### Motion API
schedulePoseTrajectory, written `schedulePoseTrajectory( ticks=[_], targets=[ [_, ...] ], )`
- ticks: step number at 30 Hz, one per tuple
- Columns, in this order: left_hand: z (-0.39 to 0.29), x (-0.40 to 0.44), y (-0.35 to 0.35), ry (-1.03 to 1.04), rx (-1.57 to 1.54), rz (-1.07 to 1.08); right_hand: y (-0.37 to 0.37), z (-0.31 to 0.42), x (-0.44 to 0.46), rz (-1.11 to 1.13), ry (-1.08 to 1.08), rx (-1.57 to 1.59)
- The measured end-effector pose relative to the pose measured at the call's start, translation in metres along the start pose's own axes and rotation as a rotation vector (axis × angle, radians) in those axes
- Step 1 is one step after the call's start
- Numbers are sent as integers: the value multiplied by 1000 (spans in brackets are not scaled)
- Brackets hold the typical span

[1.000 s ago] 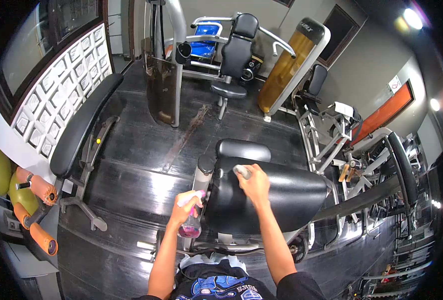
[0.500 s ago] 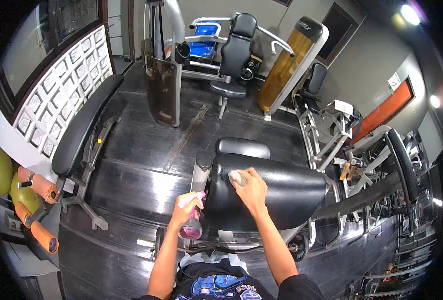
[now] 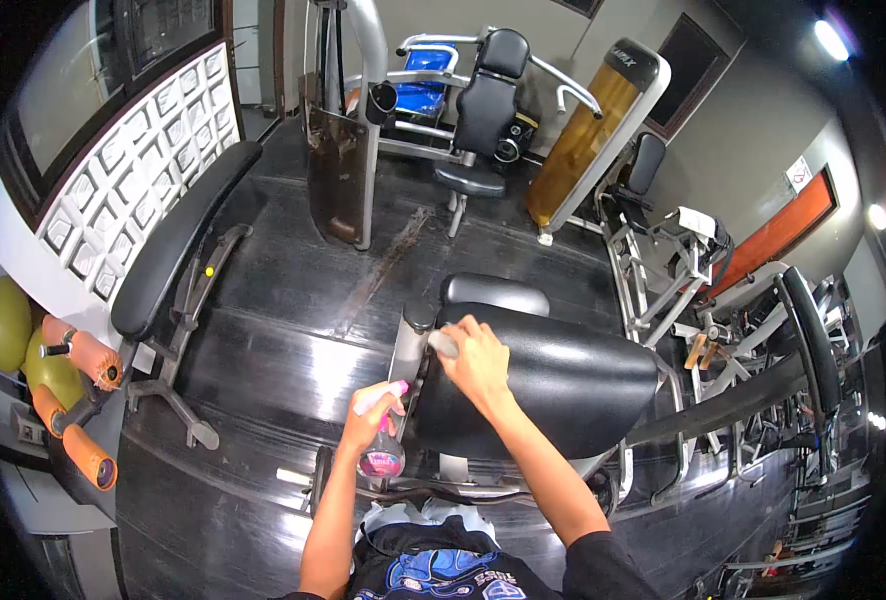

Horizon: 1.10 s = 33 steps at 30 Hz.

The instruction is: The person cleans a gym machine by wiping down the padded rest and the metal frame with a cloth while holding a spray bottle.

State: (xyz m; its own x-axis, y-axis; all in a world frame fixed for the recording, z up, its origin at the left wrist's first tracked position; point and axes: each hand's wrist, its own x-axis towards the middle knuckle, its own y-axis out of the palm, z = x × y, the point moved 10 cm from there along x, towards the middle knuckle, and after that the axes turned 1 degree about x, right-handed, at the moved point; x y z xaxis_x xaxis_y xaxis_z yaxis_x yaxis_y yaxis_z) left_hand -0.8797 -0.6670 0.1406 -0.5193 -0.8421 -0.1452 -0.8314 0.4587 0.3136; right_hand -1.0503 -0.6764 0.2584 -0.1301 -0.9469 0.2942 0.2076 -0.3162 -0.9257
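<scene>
My left hand (image 3: 365,415) is wrapped round the neck of a spray bottle (image 3: 383,459) with a pink and white trigger head and pinkish liquid low in it. My right hand (image 3: 477,366) grips a greyish-white cloth (image 3: 443,344), pressed at the left end of a black padded bench (image 3: 573,380). Part of the cloth is hidden under the fingers. Beside that end stands a grey post (image 3: 409,345) with a black cap. A smaller black pad (image 3: 496,294) lies just beyond the bench.
To the left is a long black bench (image 3: 188,235) by a white patterned wall. Orange foam rollers (image 3: 90,457) and green balls (image 3: 53,372) sit at lower left. A seated machine (image 3: 485,110) stands ahead, and metal frames (image 3: 663,265) line the right. A barbell (image 3: 463,492) lies near me.
My right hand has slid left with the cloth to the bench's left edge. My left hand keeps its hold on the spray bottle. The view has shifted slightly.
</scene>
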Motion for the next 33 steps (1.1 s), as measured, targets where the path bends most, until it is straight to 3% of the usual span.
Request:
schedulePoseTrajectory(
  ticks=[3,5,11,15,18,27,29,33],
  targets=[
    [-3,-5,-6,-7,16,-28,3,-2,16,-37,39,3],
    [-2,-6,-7,-18,21,-32,8,7,14,57,3,-117],
    [5,-1,-8,-8,28,-38,7,12,-39,150,-174,-67],
    [1,3,-3,-4,20,-1,-13,-15,-45,79,-78,55],
    [1,6,-1,-23,14,8,-41,-53,-40,-203,193,131],
    [9,17,18,-65,39,94,-10,-30,-84,-59,45,116],
    [9,18,19,-79,50,98,-18,-43,-82,-136,65,113],
    [6,18,19,-77,51,104,-34,-71,-66,-245,315,202]
  ],
)
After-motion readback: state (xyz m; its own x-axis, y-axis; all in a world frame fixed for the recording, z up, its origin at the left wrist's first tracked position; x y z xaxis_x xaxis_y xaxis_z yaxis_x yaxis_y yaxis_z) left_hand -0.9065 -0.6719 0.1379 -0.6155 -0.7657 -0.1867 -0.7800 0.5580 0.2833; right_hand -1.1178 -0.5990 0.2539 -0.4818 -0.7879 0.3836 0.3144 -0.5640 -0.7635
